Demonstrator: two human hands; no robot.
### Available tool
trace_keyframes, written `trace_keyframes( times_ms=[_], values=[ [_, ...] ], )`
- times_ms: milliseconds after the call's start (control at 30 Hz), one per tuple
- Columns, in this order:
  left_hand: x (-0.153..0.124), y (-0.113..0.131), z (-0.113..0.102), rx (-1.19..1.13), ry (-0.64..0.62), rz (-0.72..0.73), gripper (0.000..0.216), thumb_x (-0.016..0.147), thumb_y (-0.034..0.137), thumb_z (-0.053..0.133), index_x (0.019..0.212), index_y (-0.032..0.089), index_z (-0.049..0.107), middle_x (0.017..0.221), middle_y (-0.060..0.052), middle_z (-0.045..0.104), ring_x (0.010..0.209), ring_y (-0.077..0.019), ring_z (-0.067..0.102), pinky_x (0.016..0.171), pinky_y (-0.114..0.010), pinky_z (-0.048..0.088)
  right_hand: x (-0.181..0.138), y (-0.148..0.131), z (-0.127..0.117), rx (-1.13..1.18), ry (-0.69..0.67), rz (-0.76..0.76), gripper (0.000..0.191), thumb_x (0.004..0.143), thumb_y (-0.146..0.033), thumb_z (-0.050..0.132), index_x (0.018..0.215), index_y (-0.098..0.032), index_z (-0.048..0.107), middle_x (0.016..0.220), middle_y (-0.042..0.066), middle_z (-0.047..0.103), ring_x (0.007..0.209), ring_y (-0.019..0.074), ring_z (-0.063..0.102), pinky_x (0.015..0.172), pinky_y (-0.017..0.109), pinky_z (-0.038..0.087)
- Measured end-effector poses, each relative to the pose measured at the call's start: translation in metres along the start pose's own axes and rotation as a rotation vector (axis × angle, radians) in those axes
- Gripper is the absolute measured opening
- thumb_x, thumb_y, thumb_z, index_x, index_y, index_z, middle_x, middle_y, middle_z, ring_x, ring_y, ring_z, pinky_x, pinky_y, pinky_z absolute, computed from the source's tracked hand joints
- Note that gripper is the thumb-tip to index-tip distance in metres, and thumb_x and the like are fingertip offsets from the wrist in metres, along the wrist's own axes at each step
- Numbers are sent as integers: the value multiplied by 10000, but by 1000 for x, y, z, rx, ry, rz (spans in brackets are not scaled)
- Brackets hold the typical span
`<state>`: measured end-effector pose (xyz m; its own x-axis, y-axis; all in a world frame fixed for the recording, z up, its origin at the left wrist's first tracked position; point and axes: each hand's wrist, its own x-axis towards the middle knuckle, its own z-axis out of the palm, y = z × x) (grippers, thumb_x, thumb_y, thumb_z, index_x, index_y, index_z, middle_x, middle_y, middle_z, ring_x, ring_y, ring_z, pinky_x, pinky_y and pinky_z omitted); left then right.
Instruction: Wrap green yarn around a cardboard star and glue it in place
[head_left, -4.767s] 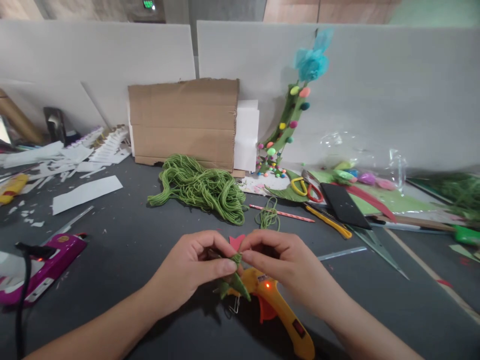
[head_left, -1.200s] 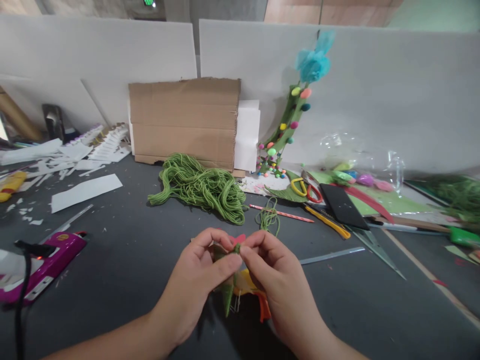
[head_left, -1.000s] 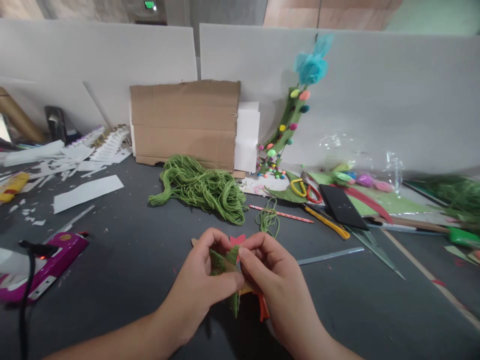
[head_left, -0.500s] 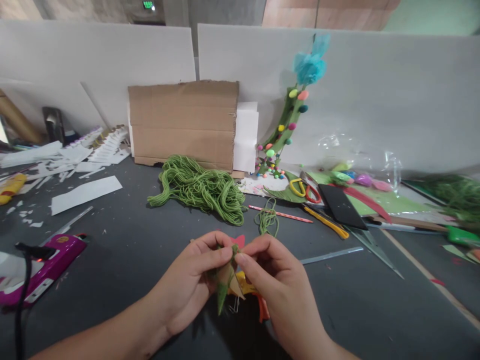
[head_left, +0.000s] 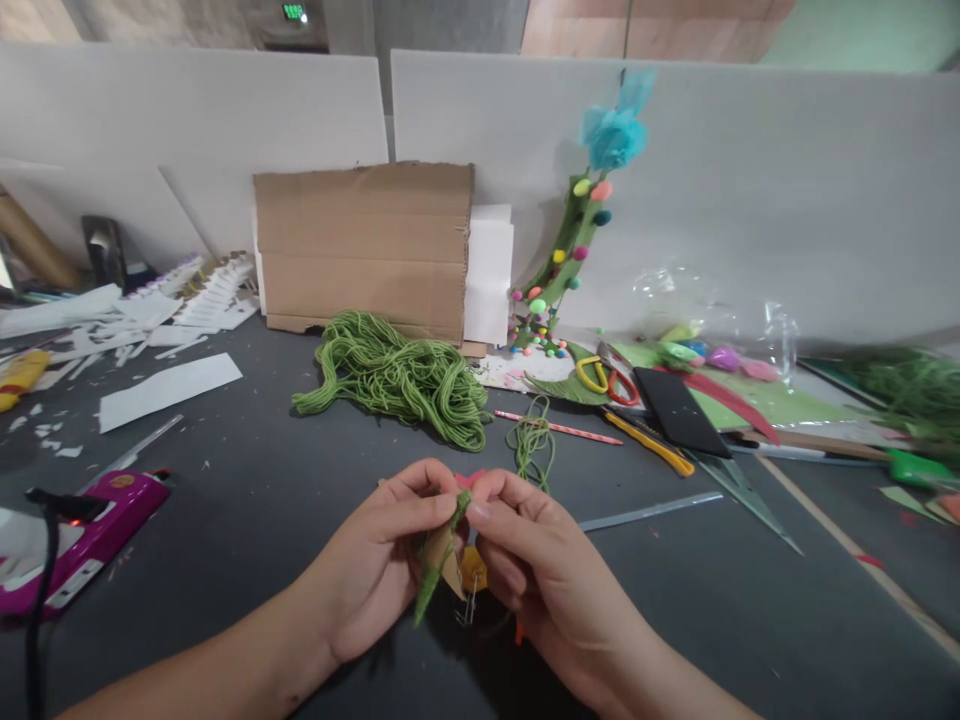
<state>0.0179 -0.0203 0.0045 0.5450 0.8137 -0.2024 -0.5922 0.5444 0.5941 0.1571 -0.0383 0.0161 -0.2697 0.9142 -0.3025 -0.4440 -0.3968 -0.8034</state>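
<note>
The large skein of green yarn (head_left: 401, 380) is taken as the landmark. On the wearer's side of it, a small cardboard piece partly covered in green (head_left: 431, 580) is held above the dark table (head_left: 255, 500), with its pointed end directed downward. The piece is gripped at its upper end by the left hand (head_left: 367, 565), whose thumb and forefinger are closed on it. The right hand (head_left: 544, 560) is found with thumb and forefinger pinched together at the same end; whether a strand is held between them cannot be told. Below the hands, in front of the skein, a yellow glue gun (head_left: 473, 570) is mostly hidden. A brown cardboard sheet (head_left: 364, 255) is stood behind the skein. To the right of the skein, a small loop of green yarn (head_left: 532, 445) is overlapped with a pink pencil (head_left: 577, 431); farther right, a yellow cutter (head_left: 651, 442) is noted. To the left of the skein, a white paper strip (head_left: 171, 390) is laid flat, and nearer the wearer a purple power strip (head_left: 97, 540) is recorded
</note>
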Motion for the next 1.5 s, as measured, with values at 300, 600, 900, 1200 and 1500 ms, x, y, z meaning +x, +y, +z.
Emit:
trace_keyframes(
  times_ms=[300, 600, 900, 1200, 1500],
  values=[
    [-1, 0, 1, 35, 30, 15, 90, 751, 138, 623, 688, 152, 561, 608, 20, 538, 534, -71, 496, 516, -166, 409, -1, -3, 3, -10, -27, 79, 267, 754, -311, 639, 606, -174, 465, 375, -112, 324, 354, 23, 147, 363, 167, 121],
    [1, -2, -1, 6, 15, -22, 69, 766, 119, 596, 700, 138, 585, 631, 10, 536, 551, -66, 498, 548, -167, 394, 1, 0, -1, -20, -32, 42, 199, 768, -282, 649, 913, -213, 531, 380, -136, 340, 359, 36, 152, 370, 178, 109],
    [-3, -7, 4, -57, -26, -76, 110, 811, 123, 519, 755, 118, 613, 647, 13, 485, 552, -55, 449, 563, -161, 383, 2, 0, 0, -136, 18, -93, 201, 703, -290, 703, 707, -185, 531, 416, -112, 387, 388, 36, 232, 407, 180, 153],
    [-7, 7, 1, 621, 114, 239, 161, 711, 274, 689, 853, 199, 678, 976, -21, 627, 906, -174, 534, 806, -246, 406, 1, -9, 0, -391, 204, -160, 203, 704, -329, 654, 683, -171, 528, 453, -105, 346, 426, 42, 234, 407, 174, 173],
    [-5, 7, 7, 317, 282, 117, 90, 671, 178, 712, 715, 170, 633, 635, 18, 619, 591, -93, 552, 574, -186, 421, -1, -10, 4, -482, 176, -180, 175, 706, -339, 625, 719, -169, 587, 500, -73, 444, 432, 48, 307, 389, 171, 209]
  ],
)
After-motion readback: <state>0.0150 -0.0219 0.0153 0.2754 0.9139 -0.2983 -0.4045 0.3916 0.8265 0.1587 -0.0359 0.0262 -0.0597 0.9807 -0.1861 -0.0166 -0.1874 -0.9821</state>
